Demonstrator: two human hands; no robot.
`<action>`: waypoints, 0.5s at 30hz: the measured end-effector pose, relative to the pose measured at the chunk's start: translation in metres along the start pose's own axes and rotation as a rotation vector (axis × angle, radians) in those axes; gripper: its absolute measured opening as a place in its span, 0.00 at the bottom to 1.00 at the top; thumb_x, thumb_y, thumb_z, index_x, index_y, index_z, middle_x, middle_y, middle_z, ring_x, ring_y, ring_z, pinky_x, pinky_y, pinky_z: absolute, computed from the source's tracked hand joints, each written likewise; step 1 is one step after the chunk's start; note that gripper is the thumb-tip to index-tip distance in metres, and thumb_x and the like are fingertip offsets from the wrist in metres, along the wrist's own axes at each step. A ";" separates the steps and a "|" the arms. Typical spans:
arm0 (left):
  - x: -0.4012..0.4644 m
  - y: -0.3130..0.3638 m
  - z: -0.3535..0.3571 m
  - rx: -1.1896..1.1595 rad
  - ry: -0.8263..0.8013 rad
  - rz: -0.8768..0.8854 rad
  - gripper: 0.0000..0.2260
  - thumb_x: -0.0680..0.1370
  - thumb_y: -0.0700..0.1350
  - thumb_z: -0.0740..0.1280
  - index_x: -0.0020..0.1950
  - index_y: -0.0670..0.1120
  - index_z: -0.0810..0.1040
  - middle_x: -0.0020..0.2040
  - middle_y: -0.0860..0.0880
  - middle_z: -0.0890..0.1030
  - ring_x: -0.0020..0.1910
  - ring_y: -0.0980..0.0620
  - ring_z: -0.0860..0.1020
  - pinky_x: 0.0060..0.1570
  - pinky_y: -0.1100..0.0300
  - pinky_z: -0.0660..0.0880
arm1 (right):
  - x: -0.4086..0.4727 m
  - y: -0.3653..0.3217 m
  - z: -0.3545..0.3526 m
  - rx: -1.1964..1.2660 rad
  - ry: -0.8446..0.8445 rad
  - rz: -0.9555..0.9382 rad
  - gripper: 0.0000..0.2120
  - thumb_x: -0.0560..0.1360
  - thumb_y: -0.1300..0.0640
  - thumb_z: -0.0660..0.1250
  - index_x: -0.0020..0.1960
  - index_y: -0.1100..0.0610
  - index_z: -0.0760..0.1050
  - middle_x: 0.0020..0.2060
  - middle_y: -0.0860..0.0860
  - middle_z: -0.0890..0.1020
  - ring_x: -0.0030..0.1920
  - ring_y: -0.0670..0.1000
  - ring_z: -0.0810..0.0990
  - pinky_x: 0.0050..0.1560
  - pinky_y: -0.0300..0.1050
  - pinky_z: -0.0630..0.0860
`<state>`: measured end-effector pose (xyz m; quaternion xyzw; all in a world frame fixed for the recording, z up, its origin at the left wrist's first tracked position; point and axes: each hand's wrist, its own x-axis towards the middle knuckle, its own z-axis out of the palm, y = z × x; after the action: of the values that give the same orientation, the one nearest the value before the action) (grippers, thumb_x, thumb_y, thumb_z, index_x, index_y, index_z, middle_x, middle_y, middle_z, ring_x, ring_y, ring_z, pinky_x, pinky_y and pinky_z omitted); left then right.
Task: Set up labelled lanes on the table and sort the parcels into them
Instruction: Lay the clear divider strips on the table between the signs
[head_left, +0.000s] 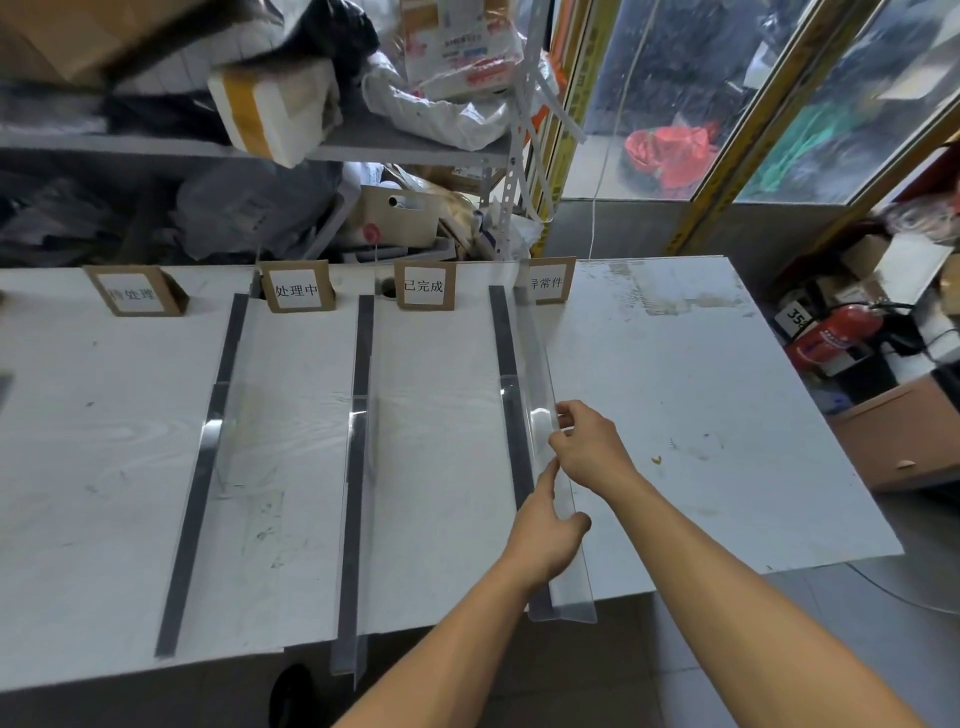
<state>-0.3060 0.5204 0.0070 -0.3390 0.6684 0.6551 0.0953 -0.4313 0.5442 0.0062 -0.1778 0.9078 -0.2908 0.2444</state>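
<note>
A white table carries three dark tape strips running front to back. Several cardboard label cards stand along its far edge, among them the first card at the far left and the fourth card at the right. Clear plastic angle dividers stand on the tape lines. The left divider and the middle divider stand untouched. Both hands hold the right divider. My left hand pinches its top edge near the front. My right hand pinches the same edge a little farther back.
Behind the table a metal shelf is packed with parcels and bags. A red fire extinguisher and cardboard boxes sit on the floor to the right. The right divider overhangs the table's front edge.
</note>
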 end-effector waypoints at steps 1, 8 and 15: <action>0.000 0.001 0.001 0.000 0.002 -0.003 0.35 0.80 0.42 0.65 0.80 0.60 0.50 0.77 0.48 0.65 0.72 0.44 0.69 0.66 0.51 0.71 | 0.000 0.000 0.000 -0.002 -0.001 0.001 0.19 0.81 0.60 0.65 0.71 0.55 0.70 0.65 0.53 0.78 0.53 0.48 0.73 0.50 0.39 0.72; 0.002 0.000 0.004 0.011 0.014 0.008 0.35 0.79 0.44 0.66 0.80 0.60 0.51 0.77 0.47 0.64 0.73 0.45 0.67 0.68 0.50 0.69 | 0.004 0.005 -0.003 -0.022 -0.027 0.011 0.19 0.80 0.58 0.66 0.70 0.54 0.70 0.64 0.52 0.78 0.52 0.48 0.74 0.44 0.35 0.70; 0.003 0.003 0.002 0.007 0.025 0.015 0.35 0.80 0.46 0.68 0.80 0.58 0.50 0.78 0.48 0.62 0.75 0.44 0.65 0.70 0.47 0.67 | 0.005 0.011 -0.004 -0.053 -0.032 0.041 0.20 0.80 0.53 0.66 0.71 0.54 0.71 0.64 0.52 0.79 0.53 0.48 0.74 0.50 0.39 0.71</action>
<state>-0.3106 0.5215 0.0077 -0.3418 0.6745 0.6491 0.0830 -0.4390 0.5517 0.0007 -0.1703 0.9145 -0.2588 0.2601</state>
